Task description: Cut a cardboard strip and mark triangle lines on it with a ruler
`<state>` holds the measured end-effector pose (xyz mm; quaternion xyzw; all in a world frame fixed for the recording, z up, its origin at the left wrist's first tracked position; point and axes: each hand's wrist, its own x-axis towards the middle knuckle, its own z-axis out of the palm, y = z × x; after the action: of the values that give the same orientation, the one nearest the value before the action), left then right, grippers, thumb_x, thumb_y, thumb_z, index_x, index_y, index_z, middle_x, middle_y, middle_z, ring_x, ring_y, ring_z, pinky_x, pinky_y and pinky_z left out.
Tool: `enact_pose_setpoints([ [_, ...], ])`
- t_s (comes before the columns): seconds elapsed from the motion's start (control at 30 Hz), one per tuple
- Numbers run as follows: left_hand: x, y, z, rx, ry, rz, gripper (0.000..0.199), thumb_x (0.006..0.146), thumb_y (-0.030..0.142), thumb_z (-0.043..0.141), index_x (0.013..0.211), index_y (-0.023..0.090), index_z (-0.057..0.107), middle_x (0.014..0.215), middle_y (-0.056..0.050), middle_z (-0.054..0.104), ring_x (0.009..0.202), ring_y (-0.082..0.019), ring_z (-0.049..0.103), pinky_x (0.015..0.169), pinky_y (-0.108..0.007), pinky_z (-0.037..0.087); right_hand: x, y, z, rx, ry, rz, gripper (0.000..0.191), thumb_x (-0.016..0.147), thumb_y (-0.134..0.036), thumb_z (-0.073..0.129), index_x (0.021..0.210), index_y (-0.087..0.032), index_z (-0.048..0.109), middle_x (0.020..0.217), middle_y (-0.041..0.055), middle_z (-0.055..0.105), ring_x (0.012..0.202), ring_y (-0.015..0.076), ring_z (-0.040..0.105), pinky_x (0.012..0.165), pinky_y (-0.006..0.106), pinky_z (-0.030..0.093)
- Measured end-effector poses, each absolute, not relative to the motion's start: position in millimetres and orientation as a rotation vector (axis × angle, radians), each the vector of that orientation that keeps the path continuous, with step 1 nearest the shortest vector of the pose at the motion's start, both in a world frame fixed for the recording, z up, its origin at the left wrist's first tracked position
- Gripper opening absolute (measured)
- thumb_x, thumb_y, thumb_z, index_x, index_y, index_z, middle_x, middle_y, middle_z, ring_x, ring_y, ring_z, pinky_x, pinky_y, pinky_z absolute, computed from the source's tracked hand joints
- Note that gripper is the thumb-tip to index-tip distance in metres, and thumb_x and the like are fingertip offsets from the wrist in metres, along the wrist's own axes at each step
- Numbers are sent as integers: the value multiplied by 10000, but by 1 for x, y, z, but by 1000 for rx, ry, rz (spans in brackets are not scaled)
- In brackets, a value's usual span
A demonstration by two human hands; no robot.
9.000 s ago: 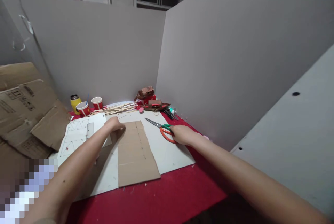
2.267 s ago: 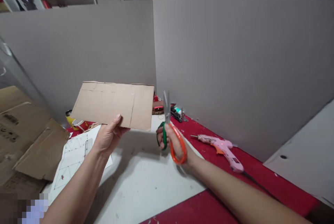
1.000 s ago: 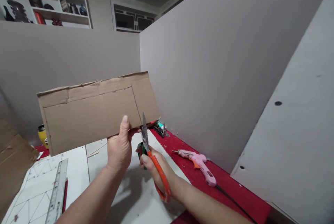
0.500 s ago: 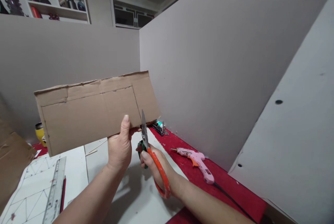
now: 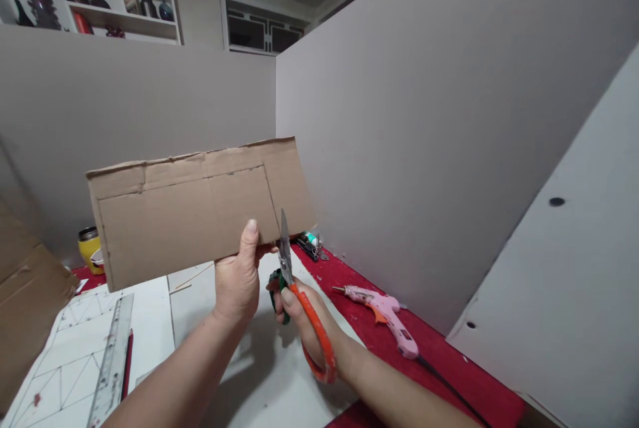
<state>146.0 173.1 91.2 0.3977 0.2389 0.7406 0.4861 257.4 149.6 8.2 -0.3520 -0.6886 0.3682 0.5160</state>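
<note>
A brown cardboard piece (image 5: 174, 228) with a pencilled rectangle is held up in the air by my left hand (image 5: 237, 281), its thumb on the front face near the lower edge and the fingers behind. My right hand (image 5: 304, 315) grips scissors (image 5: 314, 328) with one orange and one green handle. Their blades stand apart at the cardboard's lower edge, one in front of it beside the short drawn line, the other mostly hidden behind.
A pink glue gun (image 5: 384, 311) lies on the red cloth (image 5: 429, 368) at the right. White drawn sheets (image 5: 70, 375), a ruler (image 5: 112, 361) and a pencil (image 5: 127, 365) are at the left, near a yellow container (image 5: 88, 248) and more cardboard (image 5: 30, 301). Grey panels rise behind.
The whole view has shifted, so hands, cardboard and table items appear slightly farther right. Both hands keep their holds, and the scissors remain at the cardboard's lower edge.
</note>
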Motion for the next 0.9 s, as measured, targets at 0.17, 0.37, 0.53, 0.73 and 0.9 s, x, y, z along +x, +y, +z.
enact_pose_setpoints([
  [0.17,147,174,91,950,582,1812,277,755,449,809,796,186,735,752,1,705,634,-134,647,631,-258,572,256,147,6,-838,-1582,934,531,956,-699,358,887,-194,505,707,-10,480,636,151,479,614,301,418],
  [0.37,148,172,91,990,591,1815,270,764,461,789,807,201,733,750,0,695,627,-134,630,592,-247,549,255,144,9,-861,-1569,959,567,930,-734,373,895,-186,514,705,-14,476,597,138,484,571,288,420],
  [0.53,148,172,92,976,619,1826,298,747,475,796,805,192,724,753,-3,691,623,-127,620,584,-237,545,254,143,10,-853,-1544,949,546,933,-724,381,877,-194,500,703,-17,479,594,130,477,565,278,422],
  [0.73,148,171,91,988,622,1808,285,770,466,781,793,189,715,733,-2,695,598,-127,620,594,-245,551,254,141,10,-885,-1491,1013,551,908,-740,424,844,-197,490,687,-26,458,580,121,452,541,266,412],
  [0.9,149,171,91,977,619,1809,272,762,462,784,763,202,707,698,13,683,581,-130,611,587,-257,548,253,140,11,-917,-1434,1041,584,870,-773,457,822,-191,494,667,-37,441,548,104,426,510,251,406],
])
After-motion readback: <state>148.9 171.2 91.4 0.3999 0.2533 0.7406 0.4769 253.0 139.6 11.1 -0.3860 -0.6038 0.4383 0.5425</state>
